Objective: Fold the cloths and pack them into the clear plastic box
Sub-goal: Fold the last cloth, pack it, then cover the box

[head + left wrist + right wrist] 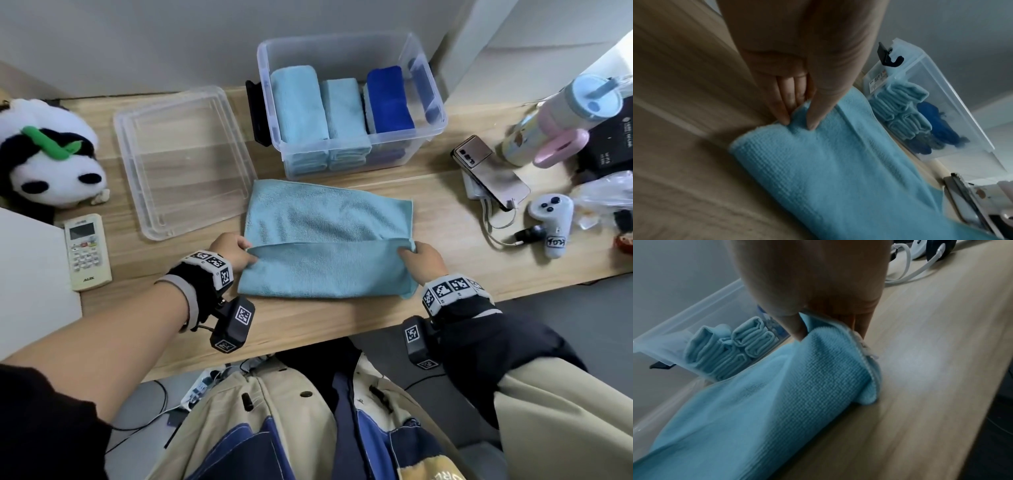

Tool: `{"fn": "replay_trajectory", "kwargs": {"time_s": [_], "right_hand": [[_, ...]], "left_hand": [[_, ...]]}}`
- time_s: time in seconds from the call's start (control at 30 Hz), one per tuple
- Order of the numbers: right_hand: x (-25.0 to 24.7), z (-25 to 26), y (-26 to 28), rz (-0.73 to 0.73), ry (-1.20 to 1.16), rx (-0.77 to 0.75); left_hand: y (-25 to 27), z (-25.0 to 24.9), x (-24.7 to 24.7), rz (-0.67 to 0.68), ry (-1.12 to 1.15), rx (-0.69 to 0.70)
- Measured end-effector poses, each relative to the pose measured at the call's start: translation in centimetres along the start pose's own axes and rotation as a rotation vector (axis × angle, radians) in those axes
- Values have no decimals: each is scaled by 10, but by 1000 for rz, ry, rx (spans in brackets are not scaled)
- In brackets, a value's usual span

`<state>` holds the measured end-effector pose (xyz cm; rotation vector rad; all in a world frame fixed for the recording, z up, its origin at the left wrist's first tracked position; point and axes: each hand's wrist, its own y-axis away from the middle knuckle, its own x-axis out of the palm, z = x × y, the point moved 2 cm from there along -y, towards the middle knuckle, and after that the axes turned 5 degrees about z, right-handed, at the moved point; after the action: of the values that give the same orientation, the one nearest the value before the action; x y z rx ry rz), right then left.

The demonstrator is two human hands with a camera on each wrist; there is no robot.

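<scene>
A light blue cloth [325, 236] lies on the wooden table [428, 274] just in front of the clear plastic box [435, 99], its near part folded over towards the far edge. My left hand [236, 251] pinches the folded flap's left corner, thumb on top, as the left wrist view shows on the cloth [838, 154]. My right hand [416, 255] pinches the flap's right corner, seen close on the cloth [797, 378] in the right wrist view. Inside the box stand several folded light blue cloths [301, 102] and a dark blue cloth [390, 99].
The box's clear lid [181, 161] lies left of the box. A panda plush [48, 154] and a remote control [87, 251] sit at far left. Phones [489, 171], a game controller [553, 222], a cable and a tumbler [565, 116] crowd the right side.
</scene>
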<state>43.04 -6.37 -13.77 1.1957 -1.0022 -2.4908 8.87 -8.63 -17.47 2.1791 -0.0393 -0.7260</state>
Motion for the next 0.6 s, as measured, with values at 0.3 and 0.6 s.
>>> {"fn": "replay_trajectory", "kwargs": {"time_s": [0.3, 0.6], "right_hand": [[-8, -22, 14, -19, 67, 46], [-6, -46, 26, -136, 54, 66]], "left_hand": [[6, 3, -1, -16, 145, -16], [13, 5, -5, -1, 279, 22]]}}
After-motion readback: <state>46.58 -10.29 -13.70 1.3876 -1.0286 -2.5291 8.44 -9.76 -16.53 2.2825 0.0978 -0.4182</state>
